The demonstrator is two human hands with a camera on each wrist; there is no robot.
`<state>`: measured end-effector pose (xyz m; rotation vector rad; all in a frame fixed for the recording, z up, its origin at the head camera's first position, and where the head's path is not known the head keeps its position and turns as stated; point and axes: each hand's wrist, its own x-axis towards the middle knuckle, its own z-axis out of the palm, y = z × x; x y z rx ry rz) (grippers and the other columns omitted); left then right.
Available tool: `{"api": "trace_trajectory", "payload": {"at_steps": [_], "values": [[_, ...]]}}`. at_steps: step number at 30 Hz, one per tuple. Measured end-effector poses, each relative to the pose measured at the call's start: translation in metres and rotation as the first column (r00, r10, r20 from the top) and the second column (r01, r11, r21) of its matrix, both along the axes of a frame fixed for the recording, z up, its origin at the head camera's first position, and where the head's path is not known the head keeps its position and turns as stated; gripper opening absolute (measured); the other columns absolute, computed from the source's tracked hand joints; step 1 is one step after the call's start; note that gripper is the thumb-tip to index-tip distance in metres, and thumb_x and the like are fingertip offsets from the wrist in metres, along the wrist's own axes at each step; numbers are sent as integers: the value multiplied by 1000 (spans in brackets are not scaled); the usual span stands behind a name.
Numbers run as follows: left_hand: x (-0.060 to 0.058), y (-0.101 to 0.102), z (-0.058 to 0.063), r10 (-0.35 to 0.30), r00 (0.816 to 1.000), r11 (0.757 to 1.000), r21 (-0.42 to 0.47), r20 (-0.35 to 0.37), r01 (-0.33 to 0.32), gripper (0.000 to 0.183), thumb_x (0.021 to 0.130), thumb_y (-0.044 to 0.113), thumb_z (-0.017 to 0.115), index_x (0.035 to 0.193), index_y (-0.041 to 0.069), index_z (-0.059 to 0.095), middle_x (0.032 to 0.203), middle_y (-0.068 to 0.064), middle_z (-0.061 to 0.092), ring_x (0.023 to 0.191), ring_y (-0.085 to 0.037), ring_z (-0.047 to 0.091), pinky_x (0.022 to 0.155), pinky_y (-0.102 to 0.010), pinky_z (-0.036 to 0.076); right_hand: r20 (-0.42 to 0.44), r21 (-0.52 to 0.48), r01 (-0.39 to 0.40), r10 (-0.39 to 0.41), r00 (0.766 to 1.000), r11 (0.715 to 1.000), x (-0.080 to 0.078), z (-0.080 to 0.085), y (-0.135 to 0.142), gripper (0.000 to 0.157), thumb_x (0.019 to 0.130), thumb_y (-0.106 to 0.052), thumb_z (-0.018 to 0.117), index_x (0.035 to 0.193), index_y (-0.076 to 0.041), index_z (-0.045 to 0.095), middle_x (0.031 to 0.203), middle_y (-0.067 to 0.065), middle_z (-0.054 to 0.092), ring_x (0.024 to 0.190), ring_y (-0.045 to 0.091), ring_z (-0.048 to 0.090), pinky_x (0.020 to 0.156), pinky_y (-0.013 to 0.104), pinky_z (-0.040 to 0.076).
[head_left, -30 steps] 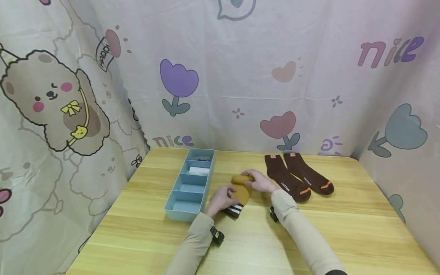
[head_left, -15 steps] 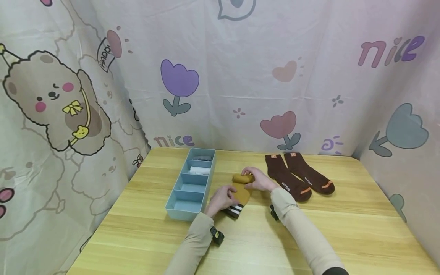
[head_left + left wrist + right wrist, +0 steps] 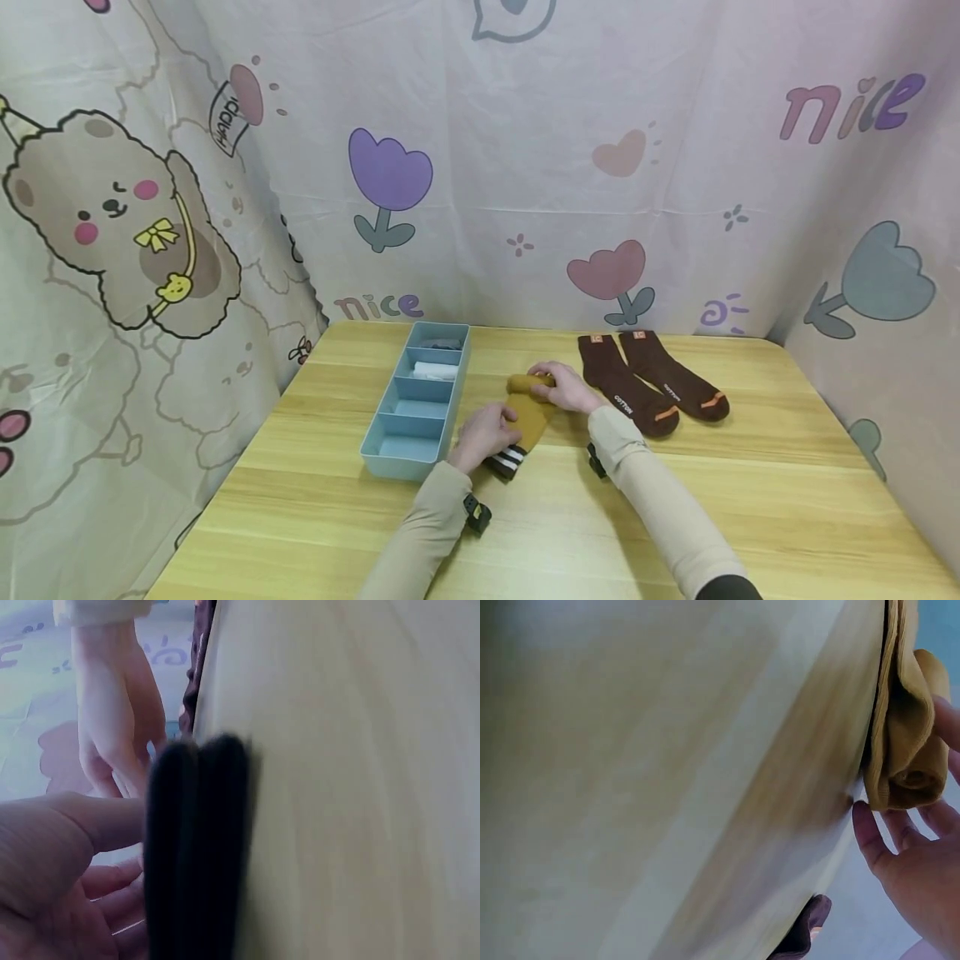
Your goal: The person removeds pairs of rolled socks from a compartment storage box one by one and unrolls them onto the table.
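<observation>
Mustard socks (image 3: pixel 529 421) lie aslant, right hand (image 3: pixel 567 388) gripping the rolled far end (image 3: pixel 519 384), loose-fingered left hand (image 3: pixel 483 432) touching near the striped cuff (image 3: pixel 506 462).

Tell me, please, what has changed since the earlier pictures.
The yellow sock turned slightly: its striped cuff shifted left, toward the box. The left hand and right hand stayed on it. The box and brown socks stayed in place.
</observation>
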<state>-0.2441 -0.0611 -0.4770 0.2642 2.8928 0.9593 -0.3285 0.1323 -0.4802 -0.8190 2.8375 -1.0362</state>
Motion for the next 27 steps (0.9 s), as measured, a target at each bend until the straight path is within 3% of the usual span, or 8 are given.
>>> {"api": "trace_trajectory", "payload": {"at_steps": [4, 7, 12, 18, 27], "values": [[-4, 6, -1, -125, 991, 988, 80, -56, 129, 39, 74, -9, 64, 112, 0, 71, 94, -8, 72, 80, -15, 61, 68, -23, 49, 1, 23, 19, -19, 1000, 1000, -2, 0, 0, 31, 100, -12, 60, 127, 1, 65, 127, 22, 66, 120, 39, 61, 103, 53, 49], [-6, 6, -3, -182, 983, 967, 178, -32, 185, 49, 71, -16, 60, 118, -4, 68, 106, -14, 72, 85, -17, 60, 71, -22, 49, 19, 10, 18, -19, 1000, 1000, -3, 1, 0, 35, 96, -9, 64, 130, 2, 62, 128, 24, 65, 120, 40, 60, 103, 53, 49], [-7, 3, -4, -188, 982, 958, 221, -8, 185, 43, 77, -5, 70, 120, -3, 68, 116, -16, 72, 90, -20, 62, 75, -25, 50, 40, -7, 23, -23, 999, 1000, -4, 1, 2, 39, 89, -1, 72, 126, 1, 60, 119, 22, 65, 112, 37, 61, 97, 52, 51], [-7, 1, -5, -147, 989, 981, 132, 6, 145, 43, 81, 11, 79, 122, 5, 69, 101, -2, 72, 92, -15, 60, 81, -29, 49, 28, -7, 33, -33, 999, 999, -5, -1, 1, 29, 91, 0, 69, 119, -2, 62, 118, 19, 66, 114, 36, 61, 97, 51, 51], [-9, -1, -2, -149, 988, 984, 102, 46, 143, 56, 79, 13, 80, 132, 3, 64, 94, 0, 69, 82, -9, 55, 74, -25, 45, 19, 1, 39, -39, 999, 999, -8, 1, -1, 27, 91, 1, 67, 117, -2, 64, 116, 19, 67, 113, 36, 61, 96, 50, 51]]}}
